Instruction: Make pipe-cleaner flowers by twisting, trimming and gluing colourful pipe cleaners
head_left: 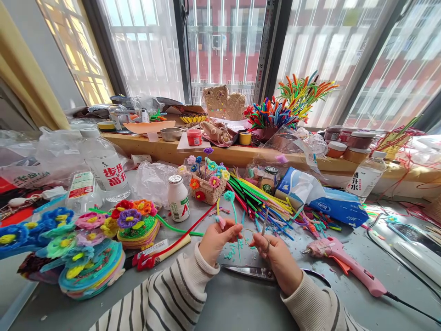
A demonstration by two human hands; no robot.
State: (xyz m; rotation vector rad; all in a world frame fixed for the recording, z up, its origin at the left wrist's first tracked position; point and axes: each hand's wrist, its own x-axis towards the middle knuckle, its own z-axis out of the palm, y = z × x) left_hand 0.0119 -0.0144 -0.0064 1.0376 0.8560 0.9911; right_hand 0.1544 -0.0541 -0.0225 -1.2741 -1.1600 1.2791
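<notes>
My left hand (219,239) is closed in a pinch on a thin pale pipe cleaner (248,231), which curves across to my right fingertips. A teal pipe-cleaner flower (229,196) on a long stem rises at my left fingers, beside a small pink-and-yellow piece (219,221); whether the fingers grip these two is unclear. My right hand (275,257) is closed around small pointed scissors (265,223), blades up, and pinches near the pipe cleaner's other end. Larger scissors (250,272) lie on the table under my hands. Teal clippings (230,252) are scattered by my left fingers.
A pink glue gun (347,264) lies right, its cord trailing. Behind are a pile of pipe cleaners (257,197), a flower basket (204,189), a white bottle (178,198) and a blue tissue pack (330,204). Flower-topped round pieces (94,271) stand left.
</notes>
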